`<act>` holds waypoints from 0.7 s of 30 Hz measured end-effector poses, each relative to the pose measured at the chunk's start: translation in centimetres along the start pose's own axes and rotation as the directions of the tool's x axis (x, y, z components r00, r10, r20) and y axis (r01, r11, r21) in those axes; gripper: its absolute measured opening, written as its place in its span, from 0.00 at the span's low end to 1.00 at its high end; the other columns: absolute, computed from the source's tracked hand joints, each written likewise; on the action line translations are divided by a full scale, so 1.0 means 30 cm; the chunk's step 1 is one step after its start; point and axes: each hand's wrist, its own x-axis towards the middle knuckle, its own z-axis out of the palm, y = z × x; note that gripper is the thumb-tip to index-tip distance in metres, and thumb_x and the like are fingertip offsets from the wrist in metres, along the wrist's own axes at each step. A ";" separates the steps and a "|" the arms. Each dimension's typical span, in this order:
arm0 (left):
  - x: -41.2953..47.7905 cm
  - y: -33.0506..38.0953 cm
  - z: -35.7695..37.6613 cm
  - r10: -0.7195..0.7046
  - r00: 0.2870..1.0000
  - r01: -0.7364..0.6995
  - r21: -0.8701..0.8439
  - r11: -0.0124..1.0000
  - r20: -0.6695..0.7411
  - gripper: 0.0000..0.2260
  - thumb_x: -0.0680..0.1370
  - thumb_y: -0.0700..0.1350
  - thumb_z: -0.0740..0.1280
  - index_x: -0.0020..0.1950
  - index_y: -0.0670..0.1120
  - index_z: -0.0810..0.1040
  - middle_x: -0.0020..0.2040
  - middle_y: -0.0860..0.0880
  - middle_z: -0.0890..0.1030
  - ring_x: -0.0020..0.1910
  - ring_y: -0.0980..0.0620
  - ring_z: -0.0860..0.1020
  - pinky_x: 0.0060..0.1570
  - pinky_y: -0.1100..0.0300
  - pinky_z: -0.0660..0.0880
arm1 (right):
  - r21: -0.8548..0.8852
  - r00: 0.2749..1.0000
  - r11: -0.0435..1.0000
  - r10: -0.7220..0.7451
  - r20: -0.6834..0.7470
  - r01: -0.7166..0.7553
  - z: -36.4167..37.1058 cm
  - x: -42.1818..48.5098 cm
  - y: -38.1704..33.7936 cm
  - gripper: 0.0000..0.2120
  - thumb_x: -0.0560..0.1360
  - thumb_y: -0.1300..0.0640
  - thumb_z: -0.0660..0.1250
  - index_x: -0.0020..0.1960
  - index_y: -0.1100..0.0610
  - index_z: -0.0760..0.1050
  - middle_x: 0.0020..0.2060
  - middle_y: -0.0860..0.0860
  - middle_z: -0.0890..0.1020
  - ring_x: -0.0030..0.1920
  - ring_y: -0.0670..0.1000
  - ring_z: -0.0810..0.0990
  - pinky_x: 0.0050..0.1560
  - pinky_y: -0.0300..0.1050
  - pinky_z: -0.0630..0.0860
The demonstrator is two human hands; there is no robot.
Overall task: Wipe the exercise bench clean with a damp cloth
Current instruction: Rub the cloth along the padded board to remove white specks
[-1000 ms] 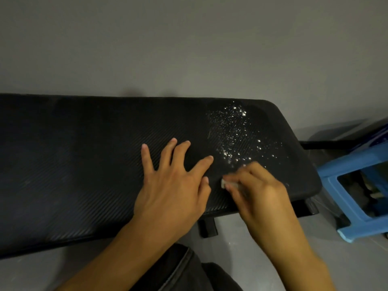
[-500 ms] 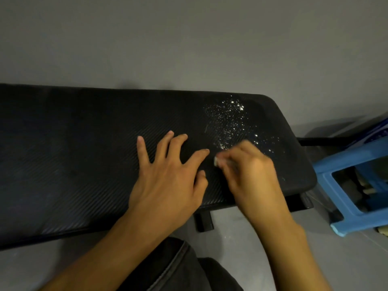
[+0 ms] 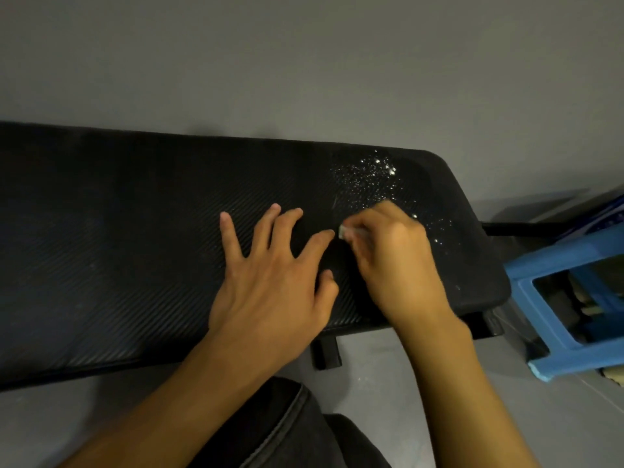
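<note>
A black ribbed exercise bench [image 3: 118, 251] runs across the view from the left edge to a rounded right end. White specks [image 3: 368, 179] are scattered over its far right part. My left hand [image 3: 273, 282] lies flat on the bench pad with its fingers spread. Just right of it, my right hand [image 3: 395, 261] curls around a small pale cloth [image 3: 343, 232] and holds it against the pad at the near edge of the specks. Only a corner of the cloth shows past my fingers.
A blue plastic stool [image 3: 574, 298] stands on the grey floor right of the bench end. A black bench foot [image 3: 326, 352] juts out under the near edge. My knee in dark trousers [image 3: 293, 430] is at the bottom. A grey wall rises behind the bench.
My right hand with the cloth has moved away from the near edge, further up the pad toward the specks. My left hand stays flat on the bench.
</note>
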 end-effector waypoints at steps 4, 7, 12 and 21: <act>0.001 -0.001 0.002 -0.013 1.000 0.013 0.006 1.000 -0.014 0.26 0.78 0.60 0.53 0.75 0.56 0.69 0.78 0.41 0.66 0.80 0.39 0.60 0.73 0.24 0.47 | -0.056 0.999 0.998 0.036 0.012 -0.035 0.023 0.074 -0.005 0.07 0.80 0.60 0.67 0.55 0.59 0.81 0.50 0.53 0.77 0.48 0.53 0.80 0.49 0.52 0.80; 0.005 -0.004 0.003 -0.033 0.999 0.033 0.009 0.999 -0.020 0.28 0.77 0.61 0.53 0.76 0.54 0.69 0.78 0.40 0.67 0.80 0.38 0.60 0.73 0.24 0.46 | 0.015 1.000 1.000 0.011 -0.013 -0.011 0.002 -0.035 -0.037 0.05 0.79 0.60 0.69 0.53 0.57 0.82 0.48 0.50 0.78 0.47 0.49 0.79 0.48 0.49 0.79; 0.009 -0.008 -0.003 -0.051 0.998 0.051 0.003 0.999 -0.020 0.30 0.76 0.62 0.54 0.76 0.53 0.70 0.78 0.39 0.67 0.80 0.37 0.60 0.72 0.23 0.46 | 0.004 1.000 1.000 -0.009 0.022 0.009 -0.020 -0.052 -0.029 0.04 0.78 0.60 0.70 0.52 0.56 0.82 0.47 0.49 0.78 0.44 0.47 0.79 0.46 0.48 0.79; 0.011 -0.011 0.006 -0.042 0.999 0.042 0.013 0.999 -0.033 0.29 0.76 0.62 0.55 0.75 0.53 0.71 0.77 0.39 0.67 0.79 0.37 0.61 0.72 0.23 0.48 | -0.021 1.000 0.999 -0.026 0.006 0.026 0.020 0.095 0.002 0.06 0.80 0.59 0.68 0.55 0.58 0.82 0.50 0.51 0.78 0.48 0.49 0.79 0.50 0.48 0.79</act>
